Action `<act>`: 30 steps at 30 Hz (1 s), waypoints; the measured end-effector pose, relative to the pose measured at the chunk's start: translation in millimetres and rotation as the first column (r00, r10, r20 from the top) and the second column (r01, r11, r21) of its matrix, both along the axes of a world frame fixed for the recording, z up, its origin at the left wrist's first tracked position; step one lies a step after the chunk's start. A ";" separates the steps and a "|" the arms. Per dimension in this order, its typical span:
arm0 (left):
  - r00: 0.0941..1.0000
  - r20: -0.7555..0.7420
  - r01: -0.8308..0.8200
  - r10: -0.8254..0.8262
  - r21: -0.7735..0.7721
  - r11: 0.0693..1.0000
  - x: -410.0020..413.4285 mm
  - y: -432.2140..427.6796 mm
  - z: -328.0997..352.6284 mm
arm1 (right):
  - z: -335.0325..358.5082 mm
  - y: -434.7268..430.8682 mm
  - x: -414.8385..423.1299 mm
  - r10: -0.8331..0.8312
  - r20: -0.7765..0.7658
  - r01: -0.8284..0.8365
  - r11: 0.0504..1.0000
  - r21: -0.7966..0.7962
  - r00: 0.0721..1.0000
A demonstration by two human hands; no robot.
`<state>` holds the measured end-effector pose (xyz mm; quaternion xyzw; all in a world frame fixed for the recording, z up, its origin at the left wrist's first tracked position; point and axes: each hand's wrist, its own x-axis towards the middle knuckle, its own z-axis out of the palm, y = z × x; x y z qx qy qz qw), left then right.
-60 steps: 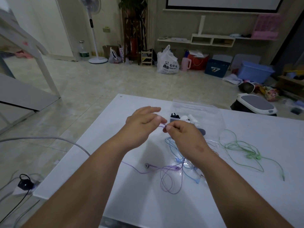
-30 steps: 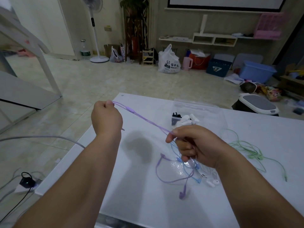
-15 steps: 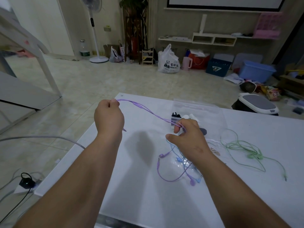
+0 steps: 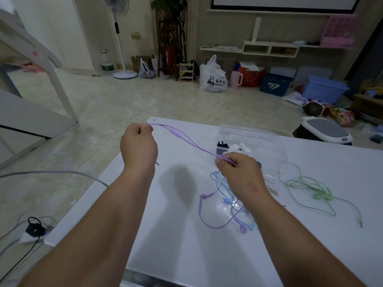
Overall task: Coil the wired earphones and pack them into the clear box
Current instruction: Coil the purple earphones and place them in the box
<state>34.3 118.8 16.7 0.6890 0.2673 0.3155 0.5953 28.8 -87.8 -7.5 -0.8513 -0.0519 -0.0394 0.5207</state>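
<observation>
I have the purple earphones [image 4: 187, 140] stretched between both hands above the white surface [image 4: 186, 255]. My left hand [image 4: 138, 145] is closed in a loose fist, pinching a bend of the cord at the thumb and forefinger. My right hand [image 4: 238, 172] is closed on several strands bunched at its fingertips, just in front of the clear box [image 4: 251, 139]. The rest of the purple cord hangs from the right hand and trails on the surface, its earbuds lying among the blue earphones [image 4: 224, 191]; whether the two are really tangled I cannot tell.

I judge the cord to be very light, limp and a little springy, so loops will want to open unless I keep them pinched. The smooth sheath may slip through a slack grip. I would hold by the cord and the inline remote, not tug at the buds or plug, where the joints look weakest. The green earphones [image 4: 310, 189] lie well apart to the right.
</observation>
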 end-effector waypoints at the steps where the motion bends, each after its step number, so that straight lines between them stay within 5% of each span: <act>1: 1.000 0.000 -0.005 0.005 0.002 1.000 0.4 0.8 -0.6 | 0.6 -1.3 0.1 0.013 -0.001 -0.013 1.000 -0.018 1.000; 6: 0.999 0.003 -0.047 0.047 0.025 0.999 1.2 5.2 -0.6 | 11.2 -2.6 -1.5 0.060 -0.010 -0.060 0.995 -0.077 0.998; 12: 0.995 -0.018 -0.095 0.095 -0.009 0.995 0.9 14.4 0.0 | 28.2 -16.5 -2.8 0.233 -0.161 -0.172 0.930 0.326 0.959; 18: 0.991 -0.121 -0.051 0.056 0.047 0.998 0.4 18.0 -3.8 | 35.0 -17.0 -4.6 0.327 -0.143 -0.206 0.821 0.532 0.934; 21: 0.971 -0.237 0.020 0.017 0.153 0.988 -1.3 17.0 -5.1 | 37.2 -13.0 -7.7 0.337 -0.112 -0.237 0.827 0.511 0.935; 24: 0.906 -0.416 0.115 0.078 0.420 0.900 -5.8 10.6 -3.3 | 37.0 -10.2 -9.9 0.319 -0.109 -0.237 0.856 0.460 0.941; 27: 0.944 -0.282 0.279 -0.171 0.406 0.870 -7.3 -4.5 -0.9 | 36.5 -7.8 -11.1 0.306 -0.102 -0.247 0.890 0.384 0.947; 30: 0.815 -0.184 0.576 -0.549 0.162 0.801 -15.2 -23.9 7.9 | 36.5 -7.8 -11.6 0.290 -0.095 -0.252 0.922 0.294 0.952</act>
